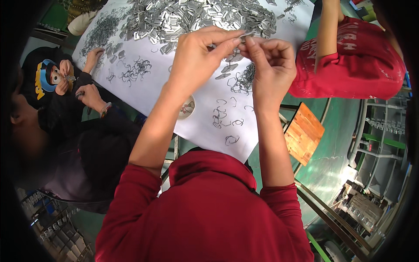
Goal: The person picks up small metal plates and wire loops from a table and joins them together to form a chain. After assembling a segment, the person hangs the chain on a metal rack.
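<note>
Both hands, the left hand (198,52) and right hand (270,59), pinch one small metal clip (245,35) between fingertips above the white desk (196,118), where a slipping grip would likely drop it into the clip heap (196,17).

The small metal piece (245,35) between both hands is mostly hidden by fingertips (239,40).
</note>
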Available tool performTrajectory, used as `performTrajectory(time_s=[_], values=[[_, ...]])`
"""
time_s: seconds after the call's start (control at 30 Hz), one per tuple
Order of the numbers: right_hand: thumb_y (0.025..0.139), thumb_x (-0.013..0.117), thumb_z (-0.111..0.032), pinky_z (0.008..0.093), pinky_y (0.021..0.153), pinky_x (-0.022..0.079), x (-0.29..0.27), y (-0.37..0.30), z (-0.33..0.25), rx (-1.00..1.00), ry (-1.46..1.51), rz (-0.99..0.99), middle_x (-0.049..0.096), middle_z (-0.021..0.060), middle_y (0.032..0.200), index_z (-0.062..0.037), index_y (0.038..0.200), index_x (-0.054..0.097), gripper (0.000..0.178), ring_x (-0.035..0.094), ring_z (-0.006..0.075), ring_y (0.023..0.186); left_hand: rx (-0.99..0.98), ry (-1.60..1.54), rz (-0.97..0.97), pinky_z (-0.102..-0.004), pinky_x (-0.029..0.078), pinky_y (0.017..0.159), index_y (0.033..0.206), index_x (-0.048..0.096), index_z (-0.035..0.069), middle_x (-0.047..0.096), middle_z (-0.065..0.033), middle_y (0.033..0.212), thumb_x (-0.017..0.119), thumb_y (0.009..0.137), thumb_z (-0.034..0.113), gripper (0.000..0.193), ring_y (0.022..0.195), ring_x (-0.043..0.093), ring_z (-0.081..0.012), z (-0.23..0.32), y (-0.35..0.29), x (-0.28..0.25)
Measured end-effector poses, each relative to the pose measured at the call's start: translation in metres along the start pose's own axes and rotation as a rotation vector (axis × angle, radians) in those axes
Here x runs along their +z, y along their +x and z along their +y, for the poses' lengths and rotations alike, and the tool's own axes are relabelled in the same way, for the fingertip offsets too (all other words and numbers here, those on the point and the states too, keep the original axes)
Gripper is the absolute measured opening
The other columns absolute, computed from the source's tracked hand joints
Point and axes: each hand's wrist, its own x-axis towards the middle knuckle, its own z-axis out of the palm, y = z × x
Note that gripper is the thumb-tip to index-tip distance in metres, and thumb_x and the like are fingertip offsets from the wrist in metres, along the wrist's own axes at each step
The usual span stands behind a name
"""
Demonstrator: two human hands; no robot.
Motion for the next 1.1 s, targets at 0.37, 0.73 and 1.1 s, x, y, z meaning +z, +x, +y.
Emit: performTrajectory(time_s=[0.37,0.73,1.1], values=[[0.08,0.06,0.009,0.0269,0.069,0.055,-0.002,0.006,0.003,-0.086,0.06,-0.026,0.061,0.0135,0.085,0.0009,0.083,0.044,0.018,0.063,0.0158,0.076,-0.219,0.714,-0.337,-0.034,0.044,0.093,0.112,0.063,0.025,0.049,-0.0053,0.121,0.069,0.072,0.008,0.044,0.108,0.051,-0.0227,-0.202,0.0,-0.005],[0.079,0.061,0.009,0.0247,0.067,0.054,-0.004,-0.001,0.002,-0.06,0.043,-0.033,0.062,0.0119,0.082,-0.0004,0.081,0.044,0.019,0.062,0.0135,0.075,-0.212,0.439,-0.133,-0.0279,0.05,0.066,0.1,0.067,0.01,0.066,-0.0056,0.08,0.061,0.084,0.022,0.021,0.069,0.061,-0.018,-0.2,0.021,-0.008],[0.077,0.066,0.001,0.0231,0.064,0.053,-0.008,-0.01,0.007,-0.134,-0.21,-0.032,0.064,0.0073,0.076,-0.0007,0.08,0.048,0.018,0.062,0.0098,0.071,0.079,-0.035,0.089,-0.0193,0.046,0.058,0.088,0.07,0.003,0.066,-0.003,0.073,0.067,0.08,0.013,0.014,0.065,0.057,-0.0062,0.013,0.022,0.0]])
